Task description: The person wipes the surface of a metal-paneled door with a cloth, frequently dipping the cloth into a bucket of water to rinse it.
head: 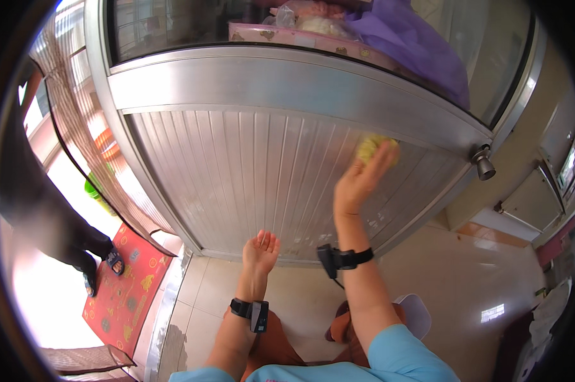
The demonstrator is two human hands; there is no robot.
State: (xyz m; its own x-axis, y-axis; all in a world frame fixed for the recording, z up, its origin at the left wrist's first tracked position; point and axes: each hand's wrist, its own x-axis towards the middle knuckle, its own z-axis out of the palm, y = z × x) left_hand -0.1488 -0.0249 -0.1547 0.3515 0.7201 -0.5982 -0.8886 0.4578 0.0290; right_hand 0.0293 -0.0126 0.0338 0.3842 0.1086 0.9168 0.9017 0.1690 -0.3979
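Note:
My right hand point(364, 179) presses a yellow-green cloth point(376, 148) against the upper right part of a ribbed metal door panel point(230, 162). The hand and cloth are slightly blurred. Pale wet or soapy marks show on the panel below them. My left hand point(261, 248) is empty, palm up with its fingers slightly curled, in front of the panel's lower edge. Black straps with small devices sit on both my wrists. A metal door knob point(483, 163) is on the frame to the right of the cloth. Glass fills the upper part of the door.
On the left, a person in dark trousers and sandals stands on a red patterned mat point(129, 281) beyond a threshold point(165, 315) and a mesh curtain point(77, 110). A pale plastic container point(415, 315) stands on the tiled floor by my leg. A purple fabric point(411, 47) shows behind the glass.

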